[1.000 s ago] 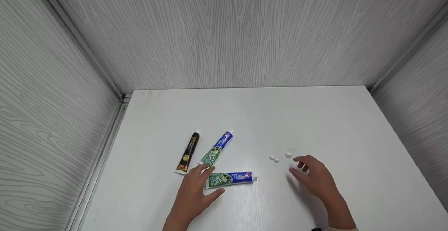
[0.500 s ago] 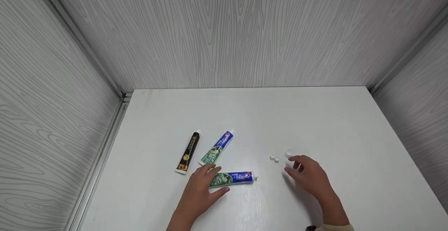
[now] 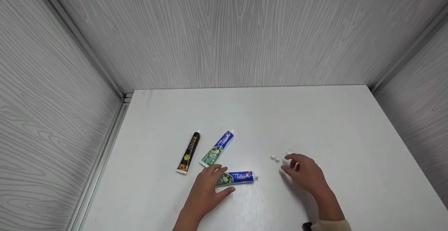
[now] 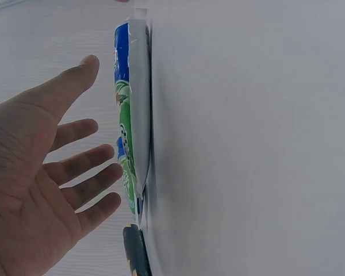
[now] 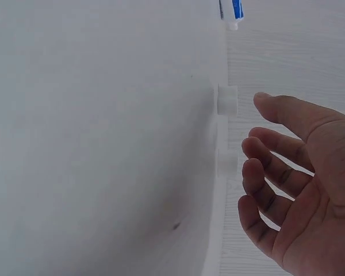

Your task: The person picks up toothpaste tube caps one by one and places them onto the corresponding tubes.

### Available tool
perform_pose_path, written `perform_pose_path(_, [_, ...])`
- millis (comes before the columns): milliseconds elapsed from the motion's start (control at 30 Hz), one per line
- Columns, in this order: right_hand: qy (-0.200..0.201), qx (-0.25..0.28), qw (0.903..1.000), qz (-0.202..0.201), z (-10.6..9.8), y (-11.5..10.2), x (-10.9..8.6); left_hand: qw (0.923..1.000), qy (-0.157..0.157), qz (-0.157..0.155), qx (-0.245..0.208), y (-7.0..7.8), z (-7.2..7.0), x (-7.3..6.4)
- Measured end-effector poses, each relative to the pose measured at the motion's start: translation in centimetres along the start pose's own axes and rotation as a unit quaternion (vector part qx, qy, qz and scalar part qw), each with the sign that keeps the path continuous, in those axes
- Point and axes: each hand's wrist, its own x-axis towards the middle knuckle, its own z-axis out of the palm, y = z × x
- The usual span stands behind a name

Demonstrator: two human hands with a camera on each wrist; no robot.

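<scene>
In the head view a green-and-blue toothpaste tube (image 3: 241,177) lies crosswise, its uncapped nozzle pointing right. My left hand (image 3: 206,190) hovers over its green end with thumb and fingers spread; the left wrist view shows the palm facing the tube, holding nothing. A second green-and-blue toothpaste tube (image 3: 217,148) lies slanted behind it, and a slim black toothpaste tube (image 3: 188,153) lies at left. Beside two small white caps (image 3: 274,158), my right hand (image 3: 306,175) is held with loosely bent fingers and nothing in its grasp. Its fingers partly cover a larger whitish cap (image 3: 289,151).
All of this lies on a white tabletop (image 3: 297,115). Grey wood-grain panels (image 3: 224,35) stand behind and on both sides. A beige sleeve (image 3: 330,225) and something dark at the right wrist show at the bottom edge.
My left hand has shifted right along the near tube, covering more of its green end. My right hand has moved slightly left toward the caps. The tubes and caps stay put.
</scene>
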Motion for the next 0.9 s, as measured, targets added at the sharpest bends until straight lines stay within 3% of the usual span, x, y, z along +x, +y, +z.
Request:
perform_pose_path(233, [-0.01, -0.007, 0.9999, 0.007, 0.4, -0.6, 0.5, 0.9995, -0.031, -0.002, -0.007, 0.1, 0.7, 0.5])
perform_pose_path(900, [-0.031, -0.033, 0.9989, 0.014, 1.0, -1.5, 2.1, 0.9982, -0.058, 0.008, 0.008, 1.0, 1.4, 2.3])
